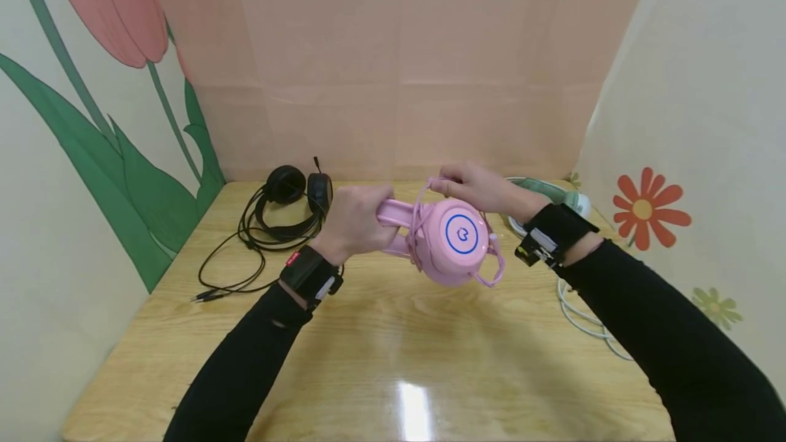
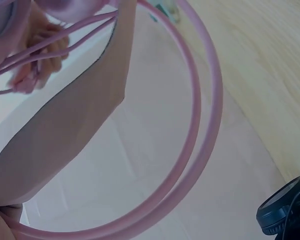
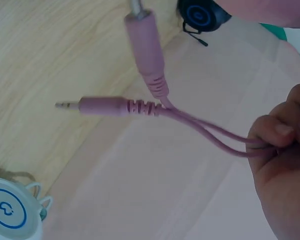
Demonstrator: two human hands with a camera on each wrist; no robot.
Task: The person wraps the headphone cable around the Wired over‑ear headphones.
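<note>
Far left, a black headset (image 1: 285,185) lies on the table (image 1: 368,360). Left hand (image 1: 355,220), fingers curled, grips the headband (image 1: 396,213) of pink headphones (image 1: 457,237), raised at centre. Right hand (image 1: 482,191), fingers bent, pinches their pink cable (image 3: 167,105). Far right, green-and-white headphones (image 1: 543,188) rest

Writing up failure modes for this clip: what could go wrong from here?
Snag: the pink cable loops about the pink headset, so a pull from the right grip might tighten it.
Drop: the left grip holds the headset by its headband; a slip could drop it on the wooden table.
Knock: two pink jack plugs extend free beyond the right grip and may strike something.
</note>
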